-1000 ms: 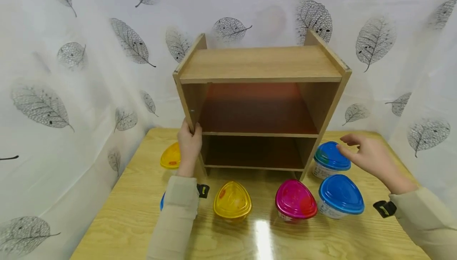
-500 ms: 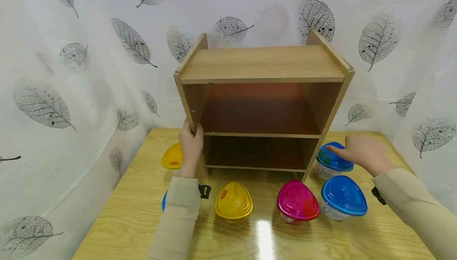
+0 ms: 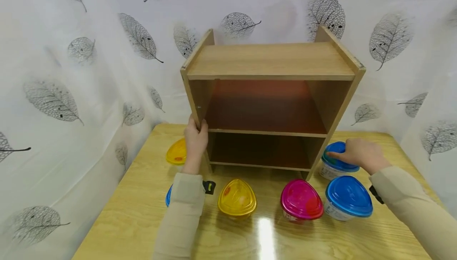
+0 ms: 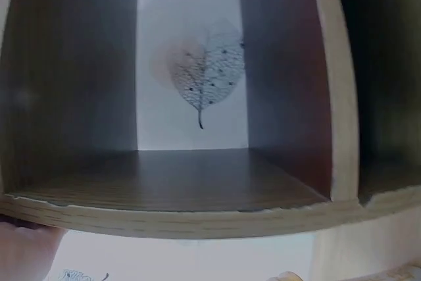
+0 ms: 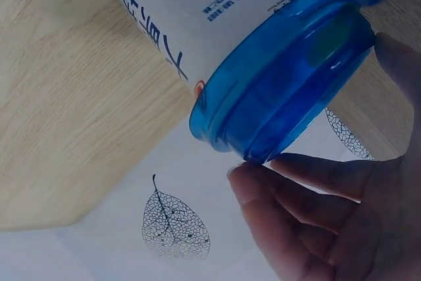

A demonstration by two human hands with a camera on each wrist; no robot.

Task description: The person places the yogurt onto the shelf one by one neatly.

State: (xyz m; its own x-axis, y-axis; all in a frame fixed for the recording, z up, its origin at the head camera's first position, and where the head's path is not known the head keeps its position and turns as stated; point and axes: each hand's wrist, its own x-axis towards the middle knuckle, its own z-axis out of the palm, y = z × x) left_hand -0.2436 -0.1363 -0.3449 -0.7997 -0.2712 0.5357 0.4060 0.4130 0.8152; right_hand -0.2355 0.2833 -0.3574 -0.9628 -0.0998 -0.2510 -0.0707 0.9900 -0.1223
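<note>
At the table's back right, my right hand (image 3: 364, 153) pinches the lid of a blue-lidded plastic container (image 3: 344, 167), which has a white printed body. In the right wrist view the thumb and fingers meet opposite sides of the blue lid (image 5: 283, 83). My left hand (image 3: 196, 143) grips the front edge of the left side panel of a wooden shelf unit (image 3: 271, 61). The left wrist view shows the shelf's front edge (image 4: 184, 223), with part of the left hand (image 4: 26, 251) at the lower left corner.
In front of the shelf stand a yellow-lidded container (image 3: 237, 197), a pink-lidded one (image 3: 301, 198) and another blue-lidded container (image 3: 348, 194). A yellow lid (image 3: 176, 153) shows left of the shelf. A blue item (image 3: 168, 197) is mostly hidden behind the left forearm. Leaf-print sheeting (image 3: 107, 93) surrounds the table.
My right hand has come down and inward from above the back blue-lidded container and now holds its lid. The left hand keeps its grip on the shelf. The head view has shifted slightly.
</note>
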